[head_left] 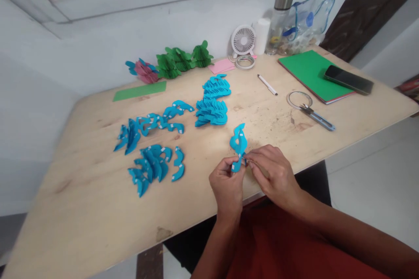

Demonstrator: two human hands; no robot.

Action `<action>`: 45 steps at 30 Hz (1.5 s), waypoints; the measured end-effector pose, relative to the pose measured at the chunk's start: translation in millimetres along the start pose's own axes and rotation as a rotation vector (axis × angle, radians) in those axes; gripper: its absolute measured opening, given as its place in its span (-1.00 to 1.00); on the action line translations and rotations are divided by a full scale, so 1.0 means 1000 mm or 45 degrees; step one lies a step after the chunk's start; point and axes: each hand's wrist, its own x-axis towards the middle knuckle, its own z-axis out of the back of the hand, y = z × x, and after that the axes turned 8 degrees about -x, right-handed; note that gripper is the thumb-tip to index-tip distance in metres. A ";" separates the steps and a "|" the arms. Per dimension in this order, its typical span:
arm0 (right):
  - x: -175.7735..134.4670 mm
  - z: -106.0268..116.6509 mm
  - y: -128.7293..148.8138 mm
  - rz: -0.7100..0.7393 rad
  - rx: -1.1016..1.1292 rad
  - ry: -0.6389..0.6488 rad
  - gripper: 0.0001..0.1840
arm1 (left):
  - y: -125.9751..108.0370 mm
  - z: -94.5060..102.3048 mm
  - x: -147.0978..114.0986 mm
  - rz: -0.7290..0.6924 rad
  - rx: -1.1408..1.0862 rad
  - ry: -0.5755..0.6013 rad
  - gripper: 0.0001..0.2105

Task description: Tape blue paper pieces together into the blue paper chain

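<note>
Between the fingers of my left hand [228,185] is a wavy blue paper cutout [241,141] with small whitish squares on it, held upright near the table's front edge. My right hand [273,172] is closed in a pinch at the cutout's lower right edge; what lies between its fingertips is too small to make out. To the left lie two groups of similar blue pieces, an upper row [149,123] and a lower cluster [152,163], also with pale squares. Farther back stands a stack of folded blue paper [211,111].
Green paper figures [180,59] and a pink one [146,72] line the wall beside a green strip [140,91]. A small fan [243,41], tape roll [245,62], bottle [276,26], pen [267,85], cutter [317,117], green folder [310,72] and phone [348,79] are around the right side.
</note>
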 end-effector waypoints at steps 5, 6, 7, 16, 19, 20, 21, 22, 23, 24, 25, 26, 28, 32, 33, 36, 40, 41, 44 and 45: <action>0.000 0.000 0.001 -0.024 0.040 0.013 -0.72 | -0.003 -0.001 -0.001 0.047 -0.071 -0.022 -0.95; 0.000 0.000 0.001 -0.031 0.044 0.017 -0.71 | -0.003 -0.001 -0.001 0.050 -0.079 -0.022 -0.94; 0.001 0.000 0.001 -0.037 0.048 0.022 -0.71 | -0.003 -0.001 -0.001 0.052 -0.089 -0.021 -0.94; 0.003 0.002 0.001 -0.086 0.096 0.034 -0.76 | -0.004 -0.002 -0.001 0.121 -0.188 -0.017 -0.90; 0.004 0.002 0.000 -0.194 0.186 0.003 -0.75 | -0.006 -0.003 -0.001 0.166 -0.257 -0.011 -0.89; 0.004 0.002 -0.001 -0.258 0.250 -0.006 -0.76 | -0.006 -0.003 -0.001 0.179 -0.280 0.002 -0.89; 0.005 0.002 -0.001 -0.331 0.335 0.000 -0.77 | -0.007 -0.003 -0.001 0.189 -0.300 0.015 -0.90; 0.006 0.002 -0.002 -0.409 0.438 0.025 -0.79 | -0.007 -0.003 -0.001 0.199 -0.317 0.026 -0.91; 0.007 0.002 -0.002 -0.490 0.554 0.064 -0.81 | -0.007 -0.003 -0.002 0.209 -0.331 0.034 -0.91; 0.009 0.002 -0.002 -0.566 0.678 0.113 -0.83 | -0.007 -0.004 -0.002 0.219 -0.342 0.041 -0.91; 0.010 0.001 -0.002 -0.634 0.800 0.163 -0.83 | -0.007 -0.004 -0.003 0.230 -0.352 0.048 -0.91; 0.012 0.001 -0.001 -0.688 0.911 0.206 -0.82 | -0.007 -0.005 -0.003 0.238 -0.358 0.053 -0.90; 0.015 0.001 0.000 -0.766 1.069 0.235 -0.79 | -0.007 -0.006 -0.005 0.245 -0.362 0.068 -0.88; 0.018 0.003 0.001 -0.813 1.172 0.226 -0.75 | -0.007 -0.007 -0.006 0.229 -0.357 0.081 -0.87; 0.018 0.004 0.001 -0.827 1.184 0.228 -0.74 | -0.008 -0.007 -0.006 0.228 -0.362 0.078 -0.88; 0.017 0.003 -0.001 -0.904 1.213 0.197 -0.73 | -0.009 -0.005 -0.005 0.241 -0.397 0.048 -0.88; 0.013 -0.002 -0.009 -0.998 1.300 0.158 -0.77 | -0.008 -0.002 -0.005 0.247 -0.413 0.032 -0.87; 0.012 -0.002 -0.010 -1.012 1.333 0.160 -0.77 | -0.008 -0.001 -0.004 0.245 -0.412 0.034 -0.87; 0.011 -0.003 -0.013 -1.042 1.391 0.175 -0.78 | -0.006 0.000 -0.004 0.240 -0.402 0.033 -0.86; 0.011 -0.002 -0.013 -1.048 1.396 0.177 -0.79 | -0.006 0.000 -0.004 0.238 -0.397 0.030 -0.86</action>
